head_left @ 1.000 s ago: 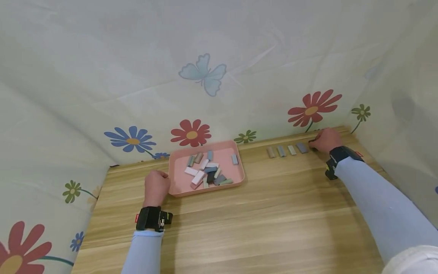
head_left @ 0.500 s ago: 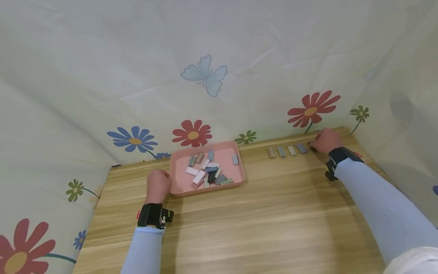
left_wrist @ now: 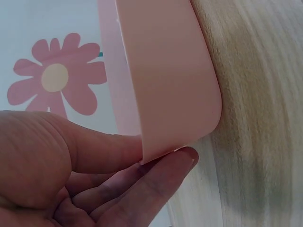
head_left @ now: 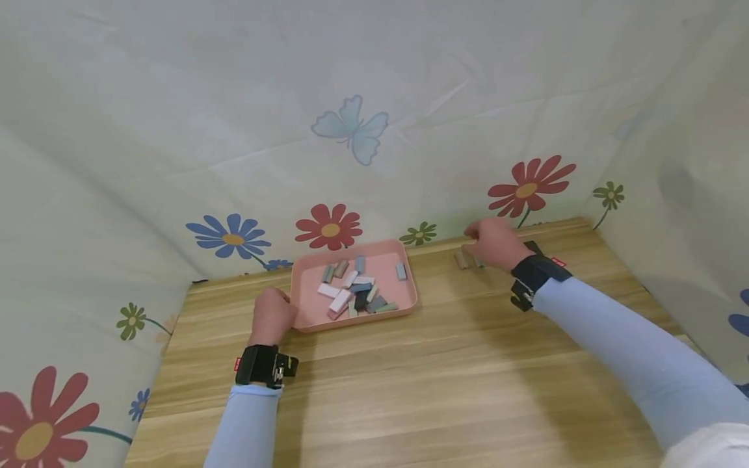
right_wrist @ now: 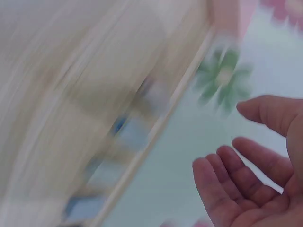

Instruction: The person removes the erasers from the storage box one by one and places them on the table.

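My left hand (head_left: pixel 273 316) pinches the left wall of the pink tray (head_left: pixel 404 296) between thumb and fingers. The left wrist view shows the thumb inside the wall (left_wrist: pixel 170 71) and the fingertips outside. Small rectangular blocks (head_left: pixel 339 301) in white, blue, green, brown and black lie jumbled in the tray. My right hand (head_left: pixel 496 244) is raised over a row of similar blocks, fingers spread and nothing in them. A brown block (head_left: pixel 461 260) shows beside it; the hand hides most others. Blurred, the row's blue block (right_wrist: pixel 132 135) appears in the right wrist view.
The wooden table (head_left: pixel 398 390) stretches toward me in front of the tray. Behind the tray and row hangs a pale cloth (head_left: pixel 433 149) printed with flowers and a butterfly. Similar cloth walls stand at the left and right sides.
My right hand has let go of a dark block at the row's right end and moved left over the row. The left hand stays at the tray.
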### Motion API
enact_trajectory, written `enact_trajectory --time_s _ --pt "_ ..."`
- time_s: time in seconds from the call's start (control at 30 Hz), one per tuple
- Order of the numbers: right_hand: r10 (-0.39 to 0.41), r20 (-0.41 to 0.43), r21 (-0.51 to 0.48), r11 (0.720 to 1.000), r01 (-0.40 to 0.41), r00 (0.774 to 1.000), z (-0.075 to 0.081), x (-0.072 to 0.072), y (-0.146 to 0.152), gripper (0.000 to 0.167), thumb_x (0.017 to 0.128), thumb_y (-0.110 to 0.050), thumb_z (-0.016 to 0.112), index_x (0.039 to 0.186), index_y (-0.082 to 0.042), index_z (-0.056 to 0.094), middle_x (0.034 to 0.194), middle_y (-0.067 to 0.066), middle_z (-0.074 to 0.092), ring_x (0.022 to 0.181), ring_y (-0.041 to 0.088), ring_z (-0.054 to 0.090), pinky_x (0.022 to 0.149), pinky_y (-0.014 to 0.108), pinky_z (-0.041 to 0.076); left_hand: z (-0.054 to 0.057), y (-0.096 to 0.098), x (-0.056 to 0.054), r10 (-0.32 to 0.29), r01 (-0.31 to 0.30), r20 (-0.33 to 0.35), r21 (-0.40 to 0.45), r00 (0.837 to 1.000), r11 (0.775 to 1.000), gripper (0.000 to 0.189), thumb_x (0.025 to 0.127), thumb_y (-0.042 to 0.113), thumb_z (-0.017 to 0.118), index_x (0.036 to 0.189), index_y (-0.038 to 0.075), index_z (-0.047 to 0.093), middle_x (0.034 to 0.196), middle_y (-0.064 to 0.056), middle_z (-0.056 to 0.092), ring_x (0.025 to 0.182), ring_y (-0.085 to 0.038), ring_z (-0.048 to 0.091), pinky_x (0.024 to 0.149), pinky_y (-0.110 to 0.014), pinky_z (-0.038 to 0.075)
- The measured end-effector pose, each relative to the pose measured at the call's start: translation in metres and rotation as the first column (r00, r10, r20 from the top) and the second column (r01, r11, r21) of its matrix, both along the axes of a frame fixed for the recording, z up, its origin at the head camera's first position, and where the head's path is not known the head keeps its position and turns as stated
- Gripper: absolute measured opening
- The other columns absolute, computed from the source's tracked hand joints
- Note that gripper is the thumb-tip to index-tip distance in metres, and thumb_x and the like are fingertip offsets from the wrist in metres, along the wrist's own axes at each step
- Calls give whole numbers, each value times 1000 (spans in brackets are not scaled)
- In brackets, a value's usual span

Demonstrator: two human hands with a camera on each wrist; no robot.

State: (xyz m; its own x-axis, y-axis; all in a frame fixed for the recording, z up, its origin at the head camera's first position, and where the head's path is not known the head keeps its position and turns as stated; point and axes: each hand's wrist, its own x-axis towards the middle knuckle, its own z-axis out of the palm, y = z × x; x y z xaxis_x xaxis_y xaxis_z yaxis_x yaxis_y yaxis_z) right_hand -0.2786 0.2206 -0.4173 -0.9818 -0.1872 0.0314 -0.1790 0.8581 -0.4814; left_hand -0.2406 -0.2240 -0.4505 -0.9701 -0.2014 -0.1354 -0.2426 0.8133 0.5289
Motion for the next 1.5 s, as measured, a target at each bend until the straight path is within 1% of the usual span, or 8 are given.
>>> enact_trajectory --time_s 0.13,0.3,0.53,0.77,1.03,1.23,1.33,1.5 --pt "176 -4 32 984 -175 984 -2 9 -52 38 83 -26 67 114 -5 64 109 12 66 100 27 60 85 43 48 2 0 2 -40 38 -52 -35 998 999 33 74 -3 47 47 12 36 46 4 26 38 -13 28 38 -25 22" --pt "369 68 22 928 -372 927 -10 20 -108 30 84 -27 69 110 -11 68 107 4 68 99 21 62 86 38 50 8 2 5 -29 26 -56 -41 998 999 32 74 -2 47 47 11 37 46 3 26 38 -13 27 38 -25 21" --pt "449 180 -28 892 -452 875 -19 23 -147 23 82 -14 70 105 -11 71 98 3 68 85 14 58 80 31 50 8 1 6 40 -41 8 34 999 999 22 77 15 66 59 4 60 50 -1 47 45 -17 44 41 -27 33" --pt "541 157 -37 839 -543 826 -23 17 -158 15 80 -10 72 94 -11 75 89 0 71 80 9 60 76 28 52 4 -4 2 54 -56 32 78 998 995 15 74 11 62 66 0 67 55 -3 56 47 -18 49 43 -27 38" --pt "558 172 19 822 -569 812 -24 14 -165 10 83 -13 69 91 -13 76 89 -3 71 78 6 60 75 28 52 1 -12 -2 49 -50 17 63 999 997 22 68 3 53 47 9 52 43 2 45 38 -15 40 37 -26 25" --pt "525 204 33 840 -541 827 -22 13 -167 19 84 -3 64 94 -14 75 93 -2 69 82 8 59 79 29 52 2 -13 -1 36 -37 15 76 999 996 19 69 2 53 51 6 58 45 -1 53 40 -15 47 38 -26 30" --pt "507 208 88 842 -532 837 -25 12 -168 24 82 0 64 96 -16 75 92 -3 70 82 7 61 79 28 52 2 -13 -1 37 -38 18 80 999 996 16 70 2 53 58 2 64 47 -1 56 41 -16 48 39 -26 32" --pt "528 176 173 814 -554 831 -29 9 -170 27 80 2 64 98 -15 74 91 -2 71 80 7 60 78 28 52 1 -13 0 40 -42 32 85 999 995 16 71 3 54 64 -1 67 48 -2 56 41 -15 46 39 -26 31"
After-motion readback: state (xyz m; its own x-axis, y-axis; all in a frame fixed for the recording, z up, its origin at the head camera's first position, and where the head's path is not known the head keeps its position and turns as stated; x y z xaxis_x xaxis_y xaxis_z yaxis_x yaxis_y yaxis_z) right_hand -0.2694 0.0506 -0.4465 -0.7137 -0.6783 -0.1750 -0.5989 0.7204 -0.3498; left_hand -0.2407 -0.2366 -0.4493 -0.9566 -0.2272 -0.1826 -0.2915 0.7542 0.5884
